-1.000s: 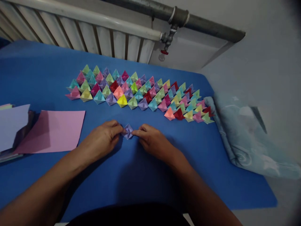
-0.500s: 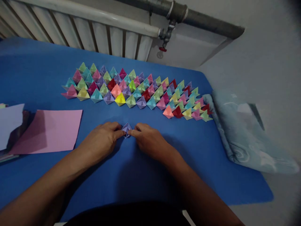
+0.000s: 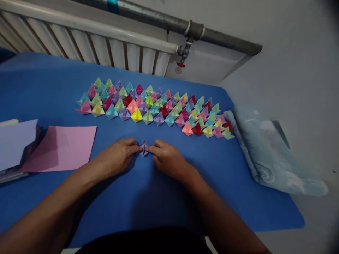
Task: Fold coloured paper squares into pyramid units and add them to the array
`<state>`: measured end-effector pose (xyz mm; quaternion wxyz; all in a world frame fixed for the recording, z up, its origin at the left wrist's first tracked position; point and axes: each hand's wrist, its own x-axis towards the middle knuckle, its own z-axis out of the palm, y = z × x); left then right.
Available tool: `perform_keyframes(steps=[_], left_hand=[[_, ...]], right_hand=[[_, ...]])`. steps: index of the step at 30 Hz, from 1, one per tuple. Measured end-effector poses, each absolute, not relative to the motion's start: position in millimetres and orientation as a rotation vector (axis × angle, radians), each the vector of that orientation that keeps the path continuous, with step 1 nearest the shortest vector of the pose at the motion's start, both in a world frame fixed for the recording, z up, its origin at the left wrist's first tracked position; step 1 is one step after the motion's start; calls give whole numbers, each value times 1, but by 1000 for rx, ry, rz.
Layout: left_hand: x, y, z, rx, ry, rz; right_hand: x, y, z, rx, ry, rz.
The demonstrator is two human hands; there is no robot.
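Note:
A small folded purple paper boat [image 3: 143,144] is between my two hands on the blue table [image 3: 111,208]. My left hand [image 3: 122,153] pinches its left side with thumb and fingers. From the right, my right hand [image 3: 166,157] is closed on its other side, a fingertip pressed at its middle. Beyond my hands stand several rows of colourful folded paper boats [image 3: 136,115], packed closely together.
Pink paper [image 3: 71,148] lies at the left beside a stack of coloured sheets [image 3: 16,144]. A folded light-blue blanket [image 3: 275,155] covers the table's right edge. Behind the table are a white radiator [image 3: 116,49] and a grey pipe [image 3: 225,38] with a red-handled valve [image 3: 181,65].
The camera view has shifted and tilted slightly. My hands remain at the purple boat, and the fingers of my right hand have shifted a little on it.

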<state>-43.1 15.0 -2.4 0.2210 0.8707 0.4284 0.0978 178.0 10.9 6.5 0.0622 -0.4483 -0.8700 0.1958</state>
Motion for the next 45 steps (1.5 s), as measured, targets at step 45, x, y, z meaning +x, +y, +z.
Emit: perform_keyframes(steps=[45], left_hand=[[-22,24,-10,2211,1529,473]], right_hand=[[167,34,-6,-1526,-2106,959]])
